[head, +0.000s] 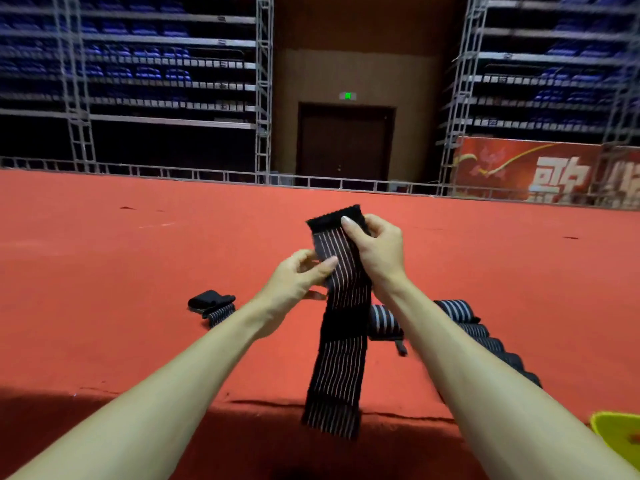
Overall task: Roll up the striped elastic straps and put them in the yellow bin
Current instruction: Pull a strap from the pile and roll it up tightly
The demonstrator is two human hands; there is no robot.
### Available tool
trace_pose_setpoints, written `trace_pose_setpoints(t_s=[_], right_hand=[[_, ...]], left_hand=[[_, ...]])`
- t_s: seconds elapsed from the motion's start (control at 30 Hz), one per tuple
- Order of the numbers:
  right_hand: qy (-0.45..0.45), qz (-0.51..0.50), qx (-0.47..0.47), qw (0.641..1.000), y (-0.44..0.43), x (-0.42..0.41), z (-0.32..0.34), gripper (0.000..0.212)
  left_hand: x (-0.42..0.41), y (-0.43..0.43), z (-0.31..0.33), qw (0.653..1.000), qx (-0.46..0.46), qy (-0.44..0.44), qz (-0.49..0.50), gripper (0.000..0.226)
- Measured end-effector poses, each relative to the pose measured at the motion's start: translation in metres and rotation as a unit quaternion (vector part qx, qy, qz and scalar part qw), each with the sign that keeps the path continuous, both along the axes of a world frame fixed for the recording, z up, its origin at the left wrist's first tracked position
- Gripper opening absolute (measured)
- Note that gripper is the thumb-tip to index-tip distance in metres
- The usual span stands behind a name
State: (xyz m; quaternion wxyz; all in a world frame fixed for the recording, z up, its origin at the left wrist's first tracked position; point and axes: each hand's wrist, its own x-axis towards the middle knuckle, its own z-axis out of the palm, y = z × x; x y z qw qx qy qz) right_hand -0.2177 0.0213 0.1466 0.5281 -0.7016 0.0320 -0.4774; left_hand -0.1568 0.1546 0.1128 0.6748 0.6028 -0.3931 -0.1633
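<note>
I hold a black elastic strap with white stripes (341, 358) up in the air; it hangs down unrolled, its black fuzzy end at the top. My right hand (379, 249) grips that top end from the right. My left hand (299, 273) pinches the strap's left edge a little lower. A small part of the yellow bin (616, 434) shows at the bottom right corner. More striped straps lie on the red surface: one bundled at the left (213, 306), one behind the hanging strap (384, 322), and a row of them under my right forearm (485, 336).
A wide red carpeted surface (138, 254) stretches ahead, with its near edge dropping into shadow close to me. Metal railing (356, 185), scaffolding, a dark door and a red banner (519, 168) stand far behind.
</note>
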Motion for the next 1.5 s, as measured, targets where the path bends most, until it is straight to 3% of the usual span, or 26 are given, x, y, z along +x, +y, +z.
trace_pose_setpoints(t_s=[0.1,0.27,0.4,0.63,0.83,1.0,1.17,1.3,1.4,1.5], right_hand=[[-0.009,0.004,0.048,0.999,-0.004,-0.009,0.022,0.008],[0.046,-0.013,0.105,0.993,-0.021,-0.006,0.018,0.008],[0.124,-0.026,0.139,0.982,-0.040,0.003,-0.019,0.010],[0.204,-0.084,0.085,0.972,-0.077,0.034,-0.079,0.015],[0.294,-0.129,0.052,0.946,-0.103,0.068,-0.114,0.015],[0.335,-0.123,0.045,0.933,-0.113,0.095,-0.149,0.010],[0.378,-0.126,0.013,0.917,-0.122,0.120,-0.187,0.014],[0.405,-0.139,-0.063,0.901,-0.110,0.130,-0.199,0.039],[0.386,-0.126,-0.107,0.908,-0.093,0.137,-0.201,0.048],[0.368,-0.082,-0.119,0.919,-0.067,0.156,-0.207,0.043]], left_hand=[[-0.012,-0.001,0.006,0.997,0.037,-0.004,-0.070,0.035],[-0.017,-0.006,0.010,0.992,0.035,0.037,-0.117,0.030],[-0.012,-0.013,-0.023,0.992,0.100,0.024,-0.074,0.024],[0.021,-0.039,-0.094,0.985,0.157,0.059,-0.041,0.018],[0.064,-0.065,-0.154,0.974,0.223,-0.033,-0.005,0.009],[0.090,-0.085,-0.187,0.877,0.387,-0.257,0.119,0.033],[0.101,-0.096,-0.193,0.875,0.358,-0.266,0.189,0.037],[0.123,-0.076,-0.191,0.890,0.323,-0.258,0.192,0.028],[0.150,-0.041,-0.185,0.876,0.336,-0.260,0.229,0.018],[0.182,0.006,-0.184,0.857,0.352,-0.243,0.288,0.012]])
